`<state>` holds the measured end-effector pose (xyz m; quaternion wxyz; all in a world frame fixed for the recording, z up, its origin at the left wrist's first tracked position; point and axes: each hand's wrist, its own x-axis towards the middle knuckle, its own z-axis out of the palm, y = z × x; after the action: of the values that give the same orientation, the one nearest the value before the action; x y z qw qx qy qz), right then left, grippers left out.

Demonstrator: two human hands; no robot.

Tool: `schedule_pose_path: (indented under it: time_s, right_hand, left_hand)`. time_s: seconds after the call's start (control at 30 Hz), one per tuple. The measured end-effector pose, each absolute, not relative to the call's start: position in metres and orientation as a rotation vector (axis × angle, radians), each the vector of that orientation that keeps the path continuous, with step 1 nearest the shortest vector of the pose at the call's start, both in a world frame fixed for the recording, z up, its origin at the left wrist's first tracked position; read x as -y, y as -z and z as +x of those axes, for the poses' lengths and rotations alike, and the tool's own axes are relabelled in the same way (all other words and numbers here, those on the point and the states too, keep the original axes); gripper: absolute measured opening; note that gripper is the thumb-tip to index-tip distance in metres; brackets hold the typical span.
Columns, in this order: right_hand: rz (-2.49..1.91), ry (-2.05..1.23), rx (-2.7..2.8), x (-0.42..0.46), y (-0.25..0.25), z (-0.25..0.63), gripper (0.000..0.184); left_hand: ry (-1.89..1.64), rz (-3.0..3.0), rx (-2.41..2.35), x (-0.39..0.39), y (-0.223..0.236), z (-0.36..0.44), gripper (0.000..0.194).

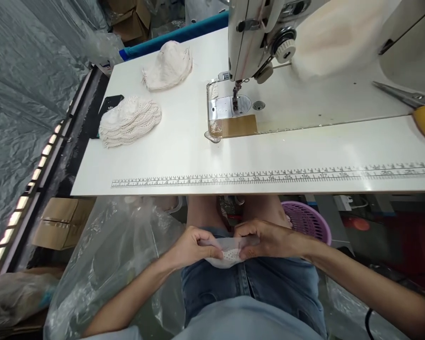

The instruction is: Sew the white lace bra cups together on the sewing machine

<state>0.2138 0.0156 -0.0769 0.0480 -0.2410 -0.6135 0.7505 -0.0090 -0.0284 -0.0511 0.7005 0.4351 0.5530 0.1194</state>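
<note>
Both my hands are down in my lap, below the table's front edge. My left hand (pixel 193 246) and my right hand (pixel 265 238) are closed on the two ends of a small white lace piece (pixel 228 255), fingers pinching it over my denim shorts. On the white table lie a stack of white crocheted pieces (pixel 129 120) at the left and a folded cream fabric piece (pixel 168 66) behind it. The sewing machine (pixel 255 38) stands at the back, its needle over the metal plate (pixel 226 106).
A printed ruler (pixel 269 177) runs along the table's front edge. Yellow-handled scissors (pixel 423 111) lie at the far right. A large clear plastic bag (pixel 113 264) hangs beside my left leg, a purple basket (pixel 306 219) sits under the table, and cardboard boxes (pixel 61 222) stand on the floor at the left.
</note>
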Motion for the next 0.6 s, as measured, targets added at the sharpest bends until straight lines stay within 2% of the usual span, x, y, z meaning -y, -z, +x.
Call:
schedule_pose_path:
  time_s: [0.17,0.43,0.6]
  right_hand:
    - [-0.77,-2.407,1.719,-0.017,0.076,0.231,0.025]
    - [-0.806,-2.336,1.707,-0.017,0.081,0.246,0.023]
    - [-0.773,-2.346,1.686,-0.016,0.079,0.247,0.029]
  left_hand:
    - [-0.286,0.968,-1.299,0.029,0.053,-0.019,0.017]
    - [-0.368,0.867,-1.271,0.035,0.053,-0.031,0.026]
    - [-0.357,0.864,-1.266,0.037,0.05,-0.033,0.025]
